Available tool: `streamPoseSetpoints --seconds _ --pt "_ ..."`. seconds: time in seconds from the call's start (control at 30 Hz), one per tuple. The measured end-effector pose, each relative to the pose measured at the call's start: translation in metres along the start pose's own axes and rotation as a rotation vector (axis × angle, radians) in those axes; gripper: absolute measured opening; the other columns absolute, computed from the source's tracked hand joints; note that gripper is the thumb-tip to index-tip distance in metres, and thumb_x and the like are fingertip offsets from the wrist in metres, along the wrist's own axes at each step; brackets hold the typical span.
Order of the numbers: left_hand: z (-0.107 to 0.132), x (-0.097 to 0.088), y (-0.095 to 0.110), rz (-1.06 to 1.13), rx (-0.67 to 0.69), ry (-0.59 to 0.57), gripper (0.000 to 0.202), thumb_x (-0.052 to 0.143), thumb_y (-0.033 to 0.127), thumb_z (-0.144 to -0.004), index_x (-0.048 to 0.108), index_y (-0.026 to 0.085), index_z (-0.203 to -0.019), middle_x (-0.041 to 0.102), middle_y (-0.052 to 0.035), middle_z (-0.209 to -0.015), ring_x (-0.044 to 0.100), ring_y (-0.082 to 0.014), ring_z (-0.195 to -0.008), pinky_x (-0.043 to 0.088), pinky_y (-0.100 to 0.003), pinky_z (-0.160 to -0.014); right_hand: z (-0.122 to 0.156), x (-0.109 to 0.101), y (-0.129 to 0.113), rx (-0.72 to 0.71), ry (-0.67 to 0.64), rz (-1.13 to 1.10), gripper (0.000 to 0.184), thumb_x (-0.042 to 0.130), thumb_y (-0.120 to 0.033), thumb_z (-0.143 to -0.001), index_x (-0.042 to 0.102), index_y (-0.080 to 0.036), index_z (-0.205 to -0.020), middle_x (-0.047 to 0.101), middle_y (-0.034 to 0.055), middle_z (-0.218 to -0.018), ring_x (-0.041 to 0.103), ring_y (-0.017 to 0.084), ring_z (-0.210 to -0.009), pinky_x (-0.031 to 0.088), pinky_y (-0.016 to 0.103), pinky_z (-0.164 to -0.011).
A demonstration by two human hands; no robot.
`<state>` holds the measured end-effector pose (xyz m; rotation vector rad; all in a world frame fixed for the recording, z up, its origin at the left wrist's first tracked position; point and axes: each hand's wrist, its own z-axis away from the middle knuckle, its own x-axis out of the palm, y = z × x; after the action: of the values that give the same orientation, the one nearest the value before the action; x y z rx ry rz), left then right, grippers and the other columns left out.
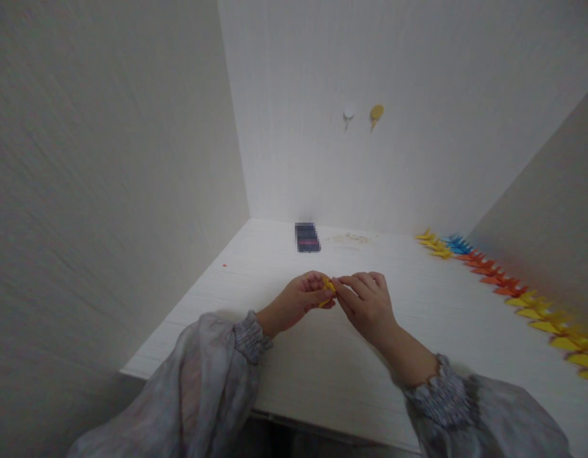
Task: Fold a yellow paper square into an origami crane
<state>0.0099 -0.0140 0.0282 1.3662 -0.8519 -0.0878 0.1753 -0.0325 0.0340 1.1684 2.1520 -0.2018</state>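
Above the white table, a small piece of folded yellow paper (328, 285) is pinched between the fingers of my left hand (304, 299). My right hand (368, 303) comes in from the other side, its thumb and forefinger closed on the paper's right end. Fingers cover much of the paper, so its full shape is hidden. Along the table's right side stands a row of folded paper cranes: yellow ones (433, 243) at the back, then blue ones (459, 243), orange-red ones (493, 272), and more yellow ones (556, 327) toward the front.
A dark, blurred-out flat object (307, 237) lies at the back of the white table (217, 299). A tiny red scrap (224, 265) is at the left. Two hooks, one white (348, 114) and one yellow (377, 113), are on the back wall. Walls enclose three sides.
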Motion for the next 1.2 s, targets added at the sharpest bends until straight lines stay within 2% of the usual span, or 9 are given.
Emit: streamPoseSetpoints --seconds 0.2,0.4,0.6,0.8,1.07,1.2 --pt "0.0000 -0.0033 0.0017 -0.098 0.088 0.084 0.029 0.069 0.018 -0.059 0.049 0.014 -0.080 0.057 0.0010 -0.073 0.056 -0.0076 -0.060 0.040 -0.019 -0.055 0.0017 -0.0006 0.0013 -0.017 -0.040 -0.037 0.022 0.047 -0.015 -0.080 0.057 -0.024 -0.098 0.064 0.0034 -0.089 0.051 0.017 -0.081 0.028 0.035 -0.073" --pt "0.0004 -0.0048 0.0016 -0.105 0.100 0.022 0.027 0.067 0.016 -0.061 0.049 0.014 -0.080 0.057 0.0011 -0.073 0.054 -0.0068 -0.059 0.041 -0.019 -0.054 0.0009 0.0010 0.0000 -0.047 -0.044 -0.027 0.021 0.047 -0.014 -0.080 0.056 -0.020 -0.098 0.065 0.0033 -0.086 0.052 0.017 -0.079 0.029 0.036 -0.074" --pt "0.0019 -0.0060 0.0001 -0.114 0.031 -0.029 0.027 0.067 0.017 -0.062 0.050 0.015 -0.082 0.057 0.0003 -0.073 0.055 -0.0072 -0.060 0.042 -0.020 -0.055 -0.0002 0.0016 0.0013 -0.061 -0.065 -0.030 0.021 0.046 -0.015 -0.081 0.056 -0.020 -0.098 0.065 0.0035 -0.086 0.051 0.017 -0.079 0.029 0.037 -0.075" --pt "0.0014 -0.0062 0.0009 -0.105 -0.016 -0.024 0.026 0.068 0.017 -0.060 0.052 0.014 -0.081 0.059 -0.0006 -0.074 0.056 -0.0074 -0.059 0.040 -0.019 -0.054 -0.0012 -0.0007 -0.0011 0.002 -0.124 -0.093 0.020 0.046 -0.017 -0.080 0.059 -0.018 -0.095 0.065 0.0047 -0.077 0.051 0.018 -0.077 0.028 0.038 -0.073" --pt "0.0037 -0.0079 0.0022 -0.091 -0.068 -0.016 0.025 0.069 0.017 -0.058 0.053 0.013 -0.078 0.058 -0.0003 -0.074 0.055 -0.0066 -0.056 0.038 -0.018 -0.050 -0.0029 0.0027 0.0031 -0.031 -0.207 -0.065 0.018 0.044 -0.018 -0.081 0.061 -0.018 -0.086 0.063 0.0050 -0.070 0.049 0.017 -0.071 0.027 0.036 -0.072" --pt "0.0032 -0.0071 0.0029 -0.088 -0.076 -0.032 0.026 0.070 0.017 -0.057 0.052 0.013 -0.075 0.058 0.0007 -0.069 0.054 -0.0061 -0.053 0.037 -0.017 -0.048 -0.0038 0.0015 0.0029 -0.013 -0.236 -0.084 0.019 0.043 -0.019 -0.081 0.061 -0.017 -0.073 0.060 0.0039 -0.062 0.048 0.016 -0.067 0.027 0.034 -0.070"
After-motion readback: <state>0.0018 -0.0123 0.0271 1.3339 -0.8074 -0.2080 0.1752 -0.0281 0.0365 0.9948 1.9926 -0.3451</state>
